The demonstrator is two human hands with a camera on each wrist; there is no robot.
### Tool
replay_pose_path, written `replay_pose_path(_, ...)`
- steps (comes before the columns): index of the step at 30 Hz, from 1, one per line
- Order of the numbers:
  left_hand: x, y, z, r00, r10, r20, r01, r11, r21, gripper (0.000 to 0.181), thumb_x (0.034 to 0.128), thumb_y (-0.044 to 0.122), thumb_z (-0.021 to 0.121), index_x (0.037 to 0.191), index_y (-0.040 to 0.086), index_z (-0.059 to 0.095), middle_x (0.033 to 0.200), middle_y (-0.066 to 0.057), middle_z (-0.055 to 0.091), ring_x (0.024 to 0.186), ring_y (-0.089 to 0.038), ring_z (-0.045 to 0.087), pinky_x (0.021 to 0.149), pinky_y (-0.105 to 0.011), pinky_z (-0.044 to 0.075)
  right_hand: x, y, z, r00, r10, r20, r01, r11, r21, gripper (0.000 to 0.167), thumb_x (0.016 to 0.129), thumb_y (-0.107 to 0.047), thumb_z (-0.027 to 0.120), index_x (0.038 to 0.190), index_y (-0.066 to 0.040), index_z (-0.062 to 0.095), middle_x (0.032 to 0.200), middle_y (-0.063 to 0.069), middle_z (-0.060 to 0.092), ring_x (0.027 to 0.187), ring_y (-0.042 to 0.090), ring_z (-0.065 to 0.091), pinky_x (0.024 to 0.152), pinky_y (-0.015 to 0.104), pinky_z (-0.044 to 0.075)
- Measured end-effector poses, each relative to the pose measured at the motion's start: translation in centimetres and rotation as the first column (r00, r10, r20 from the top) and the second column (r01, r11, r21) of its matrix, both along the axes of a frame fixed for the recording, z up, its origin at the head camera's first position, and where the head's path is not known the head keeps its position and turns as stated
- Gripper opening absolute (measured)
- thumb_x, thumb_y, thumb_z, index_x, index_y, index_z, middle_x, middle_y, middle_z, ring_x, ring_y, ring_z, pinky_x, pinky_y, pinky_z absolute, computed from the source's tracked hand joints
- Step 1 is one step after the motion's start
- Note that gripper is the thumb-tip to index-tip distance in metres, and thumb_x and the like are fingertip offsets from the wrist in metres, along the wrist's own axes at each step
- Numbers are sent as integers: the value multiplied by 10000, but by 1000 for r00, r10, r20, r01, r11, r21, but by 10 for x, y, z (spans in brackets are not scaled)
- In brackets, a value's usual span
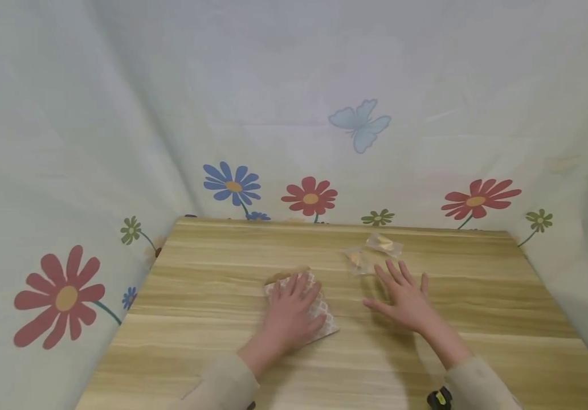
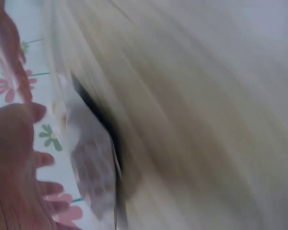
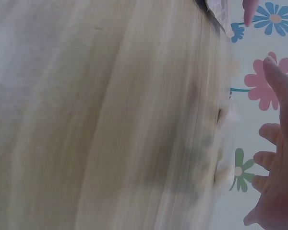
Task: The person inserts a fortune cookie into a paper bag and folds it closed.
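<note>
A flat, light-coloured piece with a white lattice pattern (image 1: 323, 310) lies on the wooden table, its kind unclear. Something brown (image 1: 278, 277) shows along its far edge. Over the piece is my left hand (image 1: 291, 316), fingers spread; whether it touches cannot be told. The left wrist view shows the patterned piece (image 2: 93, 163) with one edge raised off the table, beyond the fingers. My right hand (image 1: 404, 296) hovers with fingers apart and holds nothing. Just beyond its fingertips lie two small clear packets, the nearer packet (image 1: 357, 261) and the farther packet (image 1: 385, 245), with golden-brown contents.
The wood-grain table (image 1: 196, 341) ends at a pale curtain (image 1: 284, 136) printed with flowers and a butterfly, which also runs along both sides. A small black device (image 1: 440, 398) sits by the right sleeve.
</note>
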State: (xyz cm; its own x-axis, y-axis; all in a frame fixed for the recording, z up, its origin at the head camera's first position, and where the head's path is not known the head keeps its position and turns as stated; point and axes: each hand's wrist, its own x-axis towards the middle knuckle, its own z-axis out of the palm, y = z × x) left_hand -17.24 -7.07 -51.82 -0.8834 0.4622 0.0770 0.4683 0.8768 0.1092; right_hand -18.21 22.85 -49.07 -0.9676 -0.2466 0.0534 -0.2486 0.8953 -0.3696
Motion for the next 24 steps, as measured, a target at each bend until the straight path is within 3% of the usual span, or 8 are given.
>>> replay_pose_path(5,5,20,-4,987,152,45,-151,988,-21,782,1048,661,494,1673,205,380,1742,-159,283,1601,-416,251,1198,-761,262,-6,0,1,1000,7,-4,-7,1000,20,925,957,-690,655,1657,-139,407,1732,197,278,1602,489,159,1168,852,29)
replay_pose_path(11,6,23,-10,981,187,55,-181,978,-102,819,1036,690,491,1690,222,337,1737,-168,288,1605,-404,245,1201,-767,245,-8,2,-1,1000,15,-3,-15,1000,23,914,958,-681,660,1653,-139,415,1731,198,275,1599,496,164,1168,853,38)
replay_pose_path(14,8,19,-11,986,156,54,-150,983,-107,814,1030,683,509,1683,224,354,1730,-168,302,1596,-400,270,1206,-751,255,-7,4,-1,1000,15,-2,-15,1000,16,913,959,-670,667,1651,-130,417,1728,205,276,1596,503,165,1168,853,39)
replay_pose_path(19,3,7,-10,996,32,83,-22,992,-121,789,1033,683,501,1682,257,356,1746,-129,280,1602,-374,267,1230,-697,272,-6,8,1,1000,14,5,-14,1000,-2,915,958,-659,676,1650,-120,416,1726,207,286,1595,504,169,1169,850,41)
replay_pose_path(24,-7,-10,-6,982,-126,144,140,986,-92,779,1024,661,542,1678,277,366,1747,-97,293,1605,-346,270,1250,-674,250,-6,11,-1,1000,14,8,-14,1000,-14,919,958,-659,678,1654,-124,408,1728,201,286,1596,502,171,1168,849,31)
